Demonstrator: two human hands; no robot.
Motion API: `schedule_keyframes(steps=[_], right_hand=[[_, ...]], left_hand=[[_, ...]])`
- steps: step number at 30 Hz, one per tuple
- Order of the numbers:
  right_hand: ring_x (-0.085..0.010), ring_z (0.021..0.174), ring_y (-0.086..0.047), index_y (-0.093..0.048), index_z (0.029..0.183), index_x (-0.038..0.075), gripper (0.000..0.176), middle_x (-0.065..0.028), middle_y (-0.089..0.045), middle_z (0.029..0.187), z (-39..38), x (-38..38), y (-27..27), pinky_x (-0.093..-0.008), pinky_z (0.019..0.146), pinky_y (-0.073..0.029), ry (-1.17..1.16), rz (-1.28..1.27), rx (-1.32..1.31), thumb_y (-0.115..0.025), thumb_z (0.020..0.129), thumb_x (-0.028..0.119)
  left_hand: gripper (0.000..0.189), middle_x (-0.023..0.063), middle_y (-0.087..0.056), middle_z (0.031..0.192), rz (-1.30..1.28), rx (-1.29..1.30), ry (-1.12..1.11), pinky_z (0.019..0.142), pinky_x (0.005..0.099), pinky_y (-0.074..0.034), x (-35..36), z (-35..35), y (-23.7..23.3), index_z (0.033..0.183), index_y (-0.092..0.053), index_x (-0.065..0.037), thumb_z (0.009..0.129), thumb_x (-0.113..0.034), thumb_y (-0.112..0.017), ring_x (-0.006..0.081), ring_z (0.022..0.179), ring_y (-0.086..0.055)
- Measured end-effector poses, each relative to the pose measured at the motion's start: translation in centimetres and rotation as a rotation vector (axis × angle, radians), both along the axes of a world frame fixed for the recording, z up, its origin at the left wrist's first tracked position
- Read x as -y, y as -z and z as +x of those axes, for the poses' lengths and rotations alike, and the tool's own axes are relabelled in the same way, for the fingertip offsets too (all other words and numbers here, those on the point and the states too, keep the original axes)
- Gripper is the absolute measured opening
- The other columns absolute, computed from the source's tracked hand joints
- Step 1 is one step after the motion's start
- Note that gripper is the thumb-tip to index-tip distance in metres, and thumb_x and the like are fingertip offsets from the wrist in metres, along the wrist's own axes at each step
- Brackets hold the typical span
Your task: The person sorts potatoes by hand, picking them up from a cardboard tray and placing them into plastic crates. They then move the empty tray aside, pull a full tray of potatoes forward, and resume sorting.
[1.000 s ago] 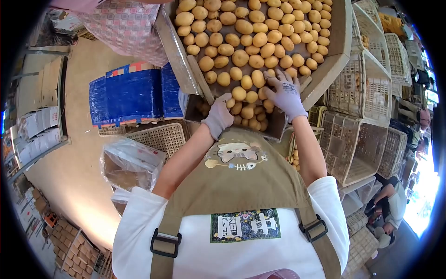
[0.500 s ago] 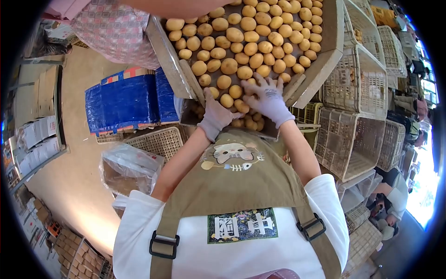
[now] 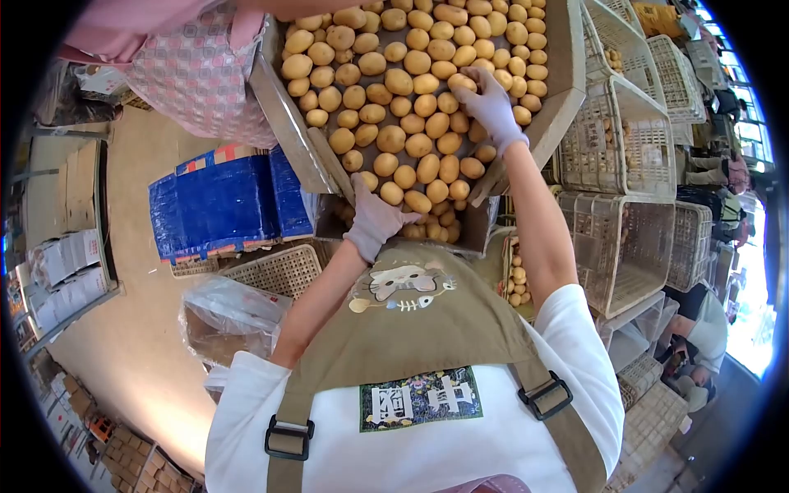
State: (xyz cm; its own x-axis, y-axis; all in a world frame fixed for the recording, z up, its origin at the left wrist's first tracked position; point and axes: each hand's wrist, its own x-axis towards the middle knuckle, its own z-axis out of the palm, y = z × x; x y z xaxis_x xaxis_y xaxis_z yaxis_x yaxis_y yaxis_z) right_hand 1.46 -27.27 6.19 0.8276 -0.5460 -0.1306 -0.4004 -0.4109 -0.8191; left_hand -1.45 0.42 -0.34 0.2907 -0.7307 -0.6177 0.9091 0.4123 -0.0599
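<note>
Many yellow potatoes (image 3: 417, 145) lie spread over a sloping sorting tray with raised boards (image 3: 561, 123). My right hand (image 3: 491, 107), in a pale glove, reaches up the tray's right side, its fingers curled on a potato (image 3: 462, 82). My left hand (image 3: 376, 218), gloved too, rests at the tray's lower left corner with thumb and fingers apart, beside the potatoes at the outlet. Below the outlet, close to my apron (image 3: 411, 329), a box (image 3: 477, 230) holds more potatoes; part of it is hidden by my left hand and apron.
Stacked plastic crates (image 3: 629, 255) stand along the right. On the left are a blue-wrapped box (image 3: 215, 201), a woven-pattern crate (image 3: 275, 273) and a plastic-lined box (image 3: 234, 316). Another person's patterned apron (image 3: 201, 74) and forearm are at the top left. A crate of potatoes (image 3: 518, 275) sits near my right elbow.
My right hand has moved from the outlet up the tray to a potato on the right. My left hand stays at the lower left corner. More potatoes now lie near the outlet.
</note>
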Motion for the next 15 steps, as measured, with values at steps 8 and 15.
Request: schedule_keyframes(steps=[8,15], right_hand=[[-0.0197,0.115,-0.056,-0.061,0.124,0.004,0.048,-0.0100,-0.056,0.121,-6.1,-3.3,-3.0,-0.0313,0.100,-0.046,0.060,0.117,0.372,-0.078,0.080,0.012],[-0.0236,0.115,-0.054,-0.062,0.119,0.006,0.052,-0.0093,-0.056,0.118,-9.4,-3.1,-4.5,-0.0331,0.101,-0.046,0.012,-0.287,0.546,-0.079,0.072,-0.004]], left_hand=[[0.091,0.0082,-0.022,0.167,-0.045,0.030,0.045,0.115,0.0720,-0.012,-0.3,0.0,0.2,0.160,-0.024,-0.019,0.091,-0.078,-0.029,0.0406,0.152,-0.018],[0.089,0.0072,-0.020,0.168,-0.101,0.089,0.065,0.114,0.0750,-0.010,-0.5,0.0,1.3,0.160,-0.022,-0.020,0.091,-0.077,-0.027,0.0392,0.153,-0.017]])
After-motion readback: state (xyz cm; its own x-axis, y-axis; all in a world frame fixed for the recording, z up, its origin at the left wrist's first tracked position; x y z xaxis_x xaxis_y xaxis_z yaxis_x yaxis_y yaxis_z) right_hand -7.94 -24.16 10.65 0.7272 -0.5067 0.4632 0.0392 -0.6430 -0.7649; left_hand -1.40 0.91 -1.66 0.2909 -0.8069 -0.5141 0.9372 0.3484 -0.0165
